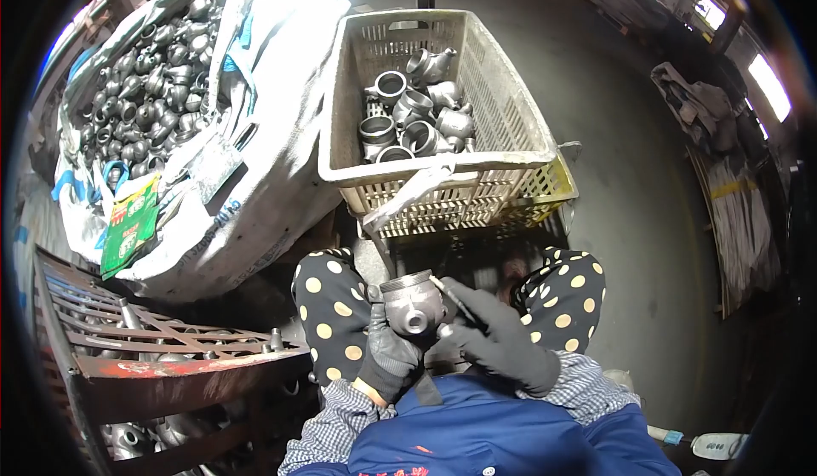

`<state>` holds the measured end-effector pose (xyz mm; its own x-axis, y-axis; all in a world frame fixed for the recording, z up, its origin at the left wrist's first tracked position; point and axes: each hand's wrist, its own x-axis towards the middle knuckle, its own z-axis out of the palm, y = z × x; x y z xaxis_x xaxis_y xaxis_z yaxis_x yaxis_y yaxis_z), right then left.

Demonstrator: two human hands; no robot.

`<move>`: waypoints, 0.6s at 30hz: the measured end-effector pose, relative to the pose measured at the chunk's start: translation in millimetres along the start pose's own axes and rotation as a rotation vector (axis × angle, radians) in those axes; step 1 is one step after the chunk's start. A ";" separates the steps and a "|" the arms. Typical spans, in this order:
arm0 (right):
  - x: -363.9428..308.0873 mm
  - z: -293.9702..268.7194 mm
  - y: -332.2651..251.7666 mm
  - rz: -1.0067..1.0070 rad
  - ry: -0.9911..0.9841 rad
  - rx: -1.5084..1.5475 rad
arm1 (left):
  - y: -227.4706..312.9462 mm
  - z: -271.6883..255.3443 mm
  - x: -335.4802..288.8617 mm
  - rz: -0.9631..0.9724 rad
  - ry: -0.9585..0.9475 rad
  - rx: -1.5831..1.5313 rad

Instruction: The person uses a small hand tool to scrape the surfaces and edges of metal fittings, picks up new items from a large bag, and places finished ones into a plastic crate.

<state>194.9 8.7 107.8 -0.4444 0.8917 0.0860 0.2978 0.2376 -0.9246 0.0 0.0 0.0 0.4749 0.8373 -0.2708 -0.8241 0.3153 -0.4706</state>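
Note:
My left hand [388,352], in a dark glove, grips a grey metal pipe fitting [413,303] from below, between my knees. Its open mouth faces up and a round side hole faces me. My right hand [502,340], also gloved in black, holds a thin rod-like tool [451,297] whose tip rests at the fitting's rim. Both hands sit close together just above my lap, which is covered by black trousers with cream dots.
A beige plastic crate [511,178] partly filled with similar fittings stands in front of my knees. A big white sack [264,135] full of fittings lies at the left, a green packet [129,220] on it. A rusty metal rack [170,348] stands at lower left.

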 end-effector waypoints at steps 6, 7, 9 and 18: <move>-0.3 -1.4 3.9 -0.146 0.082 -0.254 | 5.8 2.0 -4.8 -0.063 -0.087 0.187; 0.7 -1.8 3.3 -0.154 0.079 -0.297 | 5.3 1.6 -5.1 -0.060 -0.085 0.183; 3.0 -3.1 1.3 -0.170 0.076 -0.379 | 4.0 1.9 -6.4 -0.056 -0.078 0.178; 9.6 -0.2 -2.1 -0.240 0.077 -0.574 | 2.6 5.4 -10.9 0.002 -0.040 0.240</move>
<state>190.1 16.8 110.6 -0.4998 0.8077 0.3129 0.6130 0.5850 -0.5310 -9.0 -5.9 6.3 0.4646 0.8535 -0.2361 -0.8770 0.4065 -0.2561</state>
